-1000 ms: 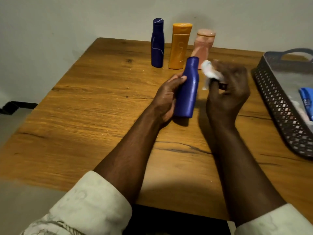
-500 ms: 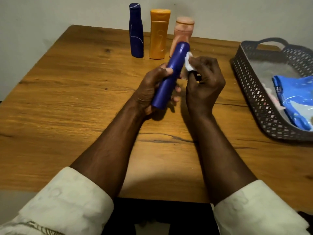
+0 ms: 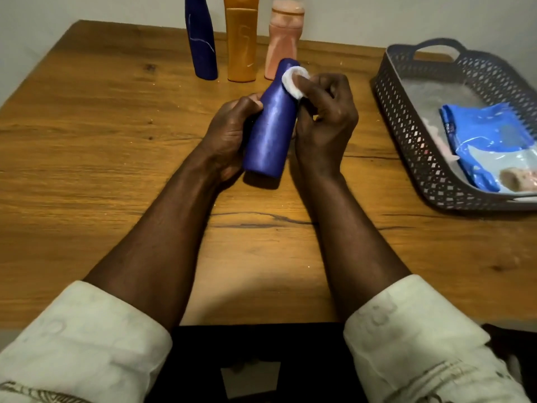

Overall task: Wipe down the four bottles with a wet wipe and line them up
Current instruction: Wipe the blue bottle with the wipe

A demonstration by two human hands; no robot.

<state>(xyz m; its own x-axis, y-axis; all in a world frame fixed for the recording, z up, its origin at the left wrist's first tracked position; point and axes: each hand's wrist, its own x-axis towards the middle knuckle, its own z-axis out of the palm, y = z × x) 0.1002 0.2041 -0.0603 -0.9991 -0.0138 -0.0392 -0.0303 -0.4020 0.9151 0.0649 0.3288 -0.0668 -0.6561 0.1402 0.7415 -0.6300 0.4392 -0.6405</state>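
A blue bottle [image 3: 271,132] leans away from me over the middle of the wooden table [image 3: 101,141], gripped around its lower body by my left hand [image 3: 229,135]. My right hand [image 3: 325,123] pinches a white wet wipe [image 3: 292,80] against the bottle's neck, just below the cap. Three bottles stand in a row at the table's far edge: a dark blue bottle [image 3: 202,39], an orange bottle [image 3: 241,42] and a pink bottle [image 3: 283,36].
A dark grey perforated basket [image 3: 418,135] sits at the right side of the table, holding a blue wet-wipe pack [image 3: 491,144] and some crumpled used wipes. A pale wall rises right behind the row of bottles.
The wipe has moved from beside the bottle onto its neck near the cap. The view has tilted down and closer, so the bottles and basket sit higher and further in frame.
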